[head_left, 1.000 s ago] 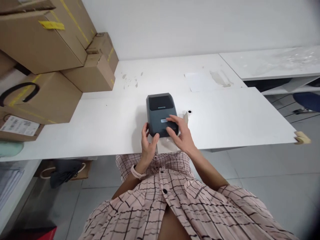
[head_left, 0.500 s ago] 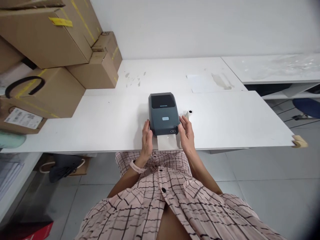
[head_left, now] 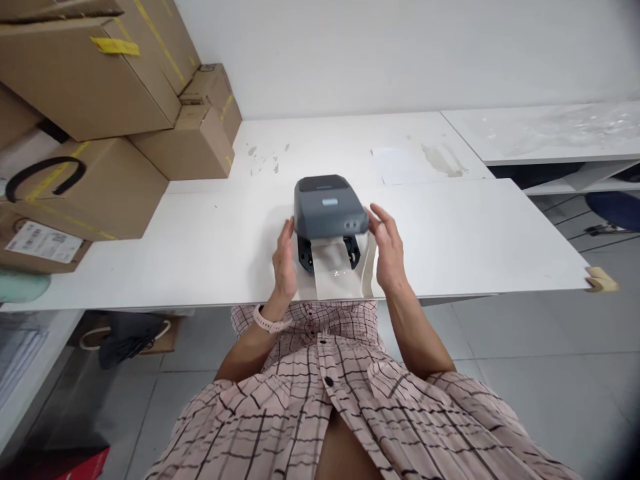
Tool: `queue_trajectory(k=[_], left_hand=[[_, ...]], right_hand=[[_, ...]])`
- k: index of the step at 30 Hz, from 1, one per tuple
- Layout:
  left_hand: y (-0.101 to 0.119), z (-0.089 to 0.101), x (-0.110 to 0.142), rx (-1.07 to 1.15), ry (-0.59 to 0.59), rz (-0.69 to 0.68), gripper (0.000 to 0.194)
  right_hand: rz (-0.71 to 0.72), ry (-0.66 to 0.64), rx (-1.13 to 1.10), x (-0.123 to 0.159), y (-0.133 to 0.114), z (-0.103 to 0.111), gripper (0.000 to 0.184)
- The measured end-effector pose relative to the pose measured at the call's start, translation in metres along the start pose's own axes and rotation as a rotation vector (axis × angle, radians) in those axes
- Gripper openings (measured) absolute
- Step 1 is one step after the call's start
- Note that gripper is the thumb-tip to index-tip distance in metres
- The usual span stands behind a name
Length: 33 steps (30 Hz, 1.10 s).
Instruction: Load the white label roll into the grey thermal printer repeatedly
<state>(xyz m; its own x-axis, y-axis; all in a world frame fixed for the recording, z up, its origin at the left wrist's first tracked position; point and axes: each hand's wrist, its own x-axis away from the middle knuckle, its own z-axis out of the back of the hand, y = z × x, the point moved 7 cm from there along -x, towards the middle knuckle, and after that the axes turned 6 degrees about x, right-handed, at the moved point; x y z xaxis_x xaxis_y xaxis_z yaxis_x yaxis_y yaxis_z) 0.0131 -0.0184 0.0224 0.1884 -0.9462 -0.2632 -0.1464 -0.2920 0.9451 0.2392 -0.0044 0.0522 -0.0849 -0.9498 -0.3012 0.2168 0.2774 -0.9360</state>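
A dark grey label printer stands at the front of the white table, its lid tilted up at the near edge. Under the lid the black inside shows, and a strip of pale label paper runs out of it toward the table's edge. My left hand is against the lid's left side, fingers extended, and wears a pink wristband. On the opposite side my right hand has its fingertips at the lid's right front corner. The lid is held up between both hands.
Stacked cardboard boxes fill the table's left end. A white sheet lies toward the back right. Wooden-looking padding covers the table's right front corner. A blue seat stands beyond that corner.
The printer's lid has risen at its near edge, uncovering the inside and more of the label strip. Both hands have moved up with it, the right one also outward. The small white roll no longer shows.
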Motion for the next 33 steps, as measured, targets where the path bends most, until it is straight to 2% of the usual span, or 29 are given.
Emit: queue_trajectory(k=[3, 6, 8, 12, 14, 17, 19, 20, 21, 23, 26, 28, 30, 33], left_hand=[[0.026, -0.01, -0.043, -0.032, -0.087, -0.076, 0.063], [0.023, -0.009, -0.074, -0.048, -0.075, -0.07, 0.067], [0.0, -0.003, -0.081, -0.081, -0.047, 0.004, 0.069], [-0.06, 0.01, -0.067, -0.227, -0.027, 0.262, 0.071], [-0.073, 0.011, -0.062, -0.29, -0.049, 0.302, 0.065], [-0.068, 0.011, -0.067, -0.455, -0.051, 0.28, 0.057], [-0.058, 0.011, -0.073, -0.631, -0.039, 0.293, 0.056], [-0.055, 0.01, -0.075, -0.711, -0.048, 0.315, 0.057], [-0.052, 0.008, -0.077, -0.777, -0.065, 0.341, 0.057], [-0.048, 0.005, -0.079, -0.863, -0.111, 0.384, 0.055], [-0.047, 0.002, -0.079, -0.923, -0.148, 0.398, 0.048], [-0.049, 0.002, -0.078, -0.927, -0.159, 0.389, 0.045], [-0.051, 0.002, -0.077, -0.911, -0.164, 0.374, 0.044], [-0.056, 0.003, -0.078, -0.867, -0.155, 0.372, 0.042]], right_hand=[[0.143, -0.06, 0.134, -0.042, -0.022, -0.008, 0.074], [0.275, -0.089, 0.276, -0.086, -0.033, -0.023, 0.085], [0.334, -0.081, 0.328, -0.115, -0.034, -0.034, 0.091], [0.344, -0.071, 0.357, -0.168, -0.022, -0.051, 0.096], [0.357, -0.084, 0.378, -0.183, -0.02, -0.055, 0.096], [0.455, -0.053, 0.474, -0.179, -0.03, -0.054, 0.091], [0.55, -0.039, 0.564, -0.159, -0.041, -0.054, 0.081], [0.592, -0.072, 0.606, -0.146, -0.044, -0.057, 0.075], [0.622, -0.139, 0.646, -0.134, -0.044, -0.062, 0.07], [0.626, -0.361, 0.726, -0.113, -0.032, -0.077, 0.068], [0.509, -0.727, 0.854, -0.1, 0.003, -0.101, 0.084], [0.425, -0.894, 0.939, -0.101, 0.023, -0.112, 0.094], [0.394, -0.97, 1.026, -0.105, 0.033, -0.121, 0.097], [0.456, -0.978, 1.162, -0.105, 0.034, -0.134, 0.099]])
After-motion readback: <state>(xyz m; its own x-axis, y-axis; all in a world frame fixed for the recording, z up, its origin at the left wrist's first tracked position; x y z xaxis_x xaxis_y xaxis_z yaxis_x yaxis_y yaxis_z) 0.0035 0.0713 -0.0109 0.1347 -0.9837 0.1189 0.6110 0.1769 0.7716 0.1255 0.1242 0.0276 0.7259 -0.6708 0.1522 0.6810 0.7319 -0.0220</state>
